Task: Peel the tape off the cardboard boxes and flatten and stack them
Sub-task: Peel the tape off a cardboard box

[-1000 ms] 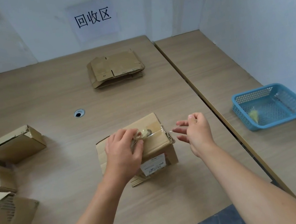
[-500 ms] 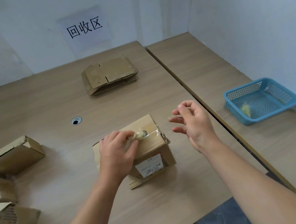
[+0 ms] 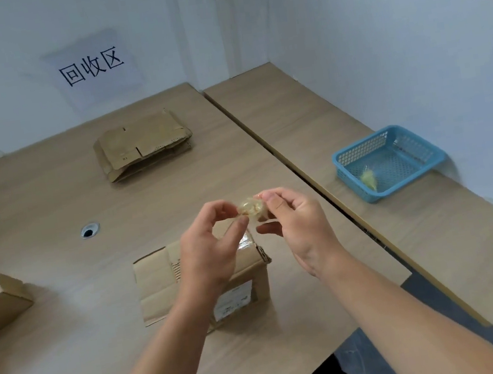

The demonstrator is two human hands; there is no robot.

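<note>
both hands pinch the tape wad (image 3: 251, 209), left hand (image 3: 213, 249) hiding much of the box (image 3: 163, 279), right hand (image 3: 299, 227) alongside.

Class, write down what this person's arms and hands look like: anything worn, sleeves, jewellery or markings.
The left forearm and right forearm are bare up to the frame edge: no sleeve, watch or bracelet. The left hand and right hand carry no glove, visible ring or marking.
</note>
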